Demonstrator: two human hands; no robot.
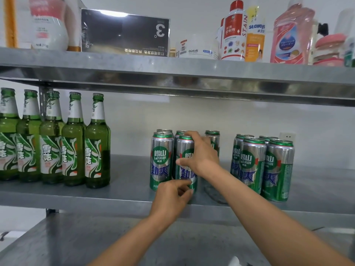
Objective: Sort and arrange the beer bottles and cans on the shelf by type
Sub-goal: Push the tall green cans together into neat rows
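Several green glass beer bottles (97, 143) stand in a row at the left of the middle steel shelf (130, 181). Silver-green Laoshan beer cans stand in two groups, one in the middle (162, 160) and one at the right (276, 169). My right hand (199, 154) wraps around the top and side of a front can (185, 146) in the middle group. My left hand (171, 198) touches that same can near its base with the fingertips. One more can (212, 139) stands behind my right hand, partly hidden.
The upper shelf (172, 68) carries a dark box (124, 33), a white jar (197, 49), cleaning-product bottles (233, 33) and a pink jug (290, 35). A lower steel surface (96, 240) lies beneath my arms. A bare stretch of shelf separates bottles and cans.
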